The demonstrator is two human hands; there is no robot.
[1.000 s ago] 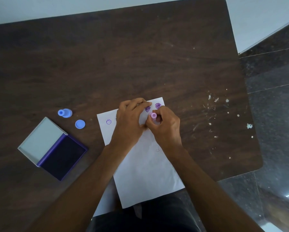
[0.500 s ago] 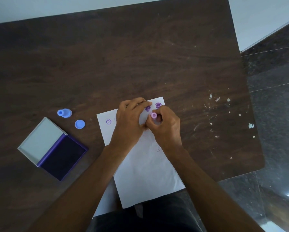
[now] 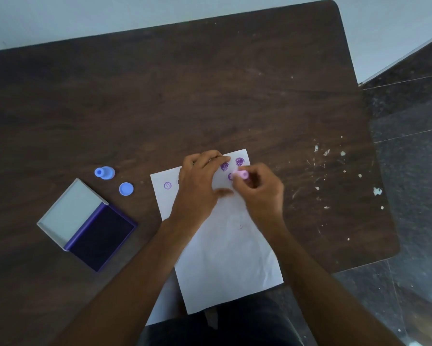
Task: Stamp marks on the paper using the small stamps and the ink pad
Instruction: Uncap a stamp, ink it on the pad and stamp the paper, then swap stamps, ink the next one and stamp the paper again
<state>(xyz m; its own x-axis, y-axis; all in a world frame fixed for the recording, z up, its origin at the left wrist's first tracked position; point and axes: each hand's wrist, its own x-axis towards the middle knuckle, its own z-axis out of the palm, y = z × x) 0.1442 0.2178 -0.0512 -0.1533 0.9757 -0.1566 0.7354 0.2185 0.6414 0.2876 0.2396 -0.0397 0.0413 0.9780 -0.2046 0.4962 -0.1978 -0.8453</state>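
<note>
A white paper [image 3: 225, 245] lies on the dark wooden table, with several purple marks near its top edge. My right hand [image 3: 262, 193] grips a small pink stamp [image 3: 242, 174], tilted just above a fresh purple mark [image 3: 230, 176]. Spread flat with nothing in it, my left hand [image 3: 200, 186] presses on the paper's upper part. An open ink pad [image 3: 102, 236] with a dark purple pad and a grey lid sits at the left. A blue stamp [image 3: 105, 172] lies on its side beyond it, and its blue cap [image 3: 126, 189] rests nearby.
The table [image 3: 210, 96] has rounded corners; its right edge drops to a dark stone floor [image 3: 415, 171]. White paint flecks [image 3: 327, 153] dot the right side. A pale wall runs behind. The paper's lower end hangs over the near edge above my lap.
My right hand has lifted and tilted the pink stamp to the right, uncovering a new purple mark. My left hand has stayed flat on the paper.
</note>
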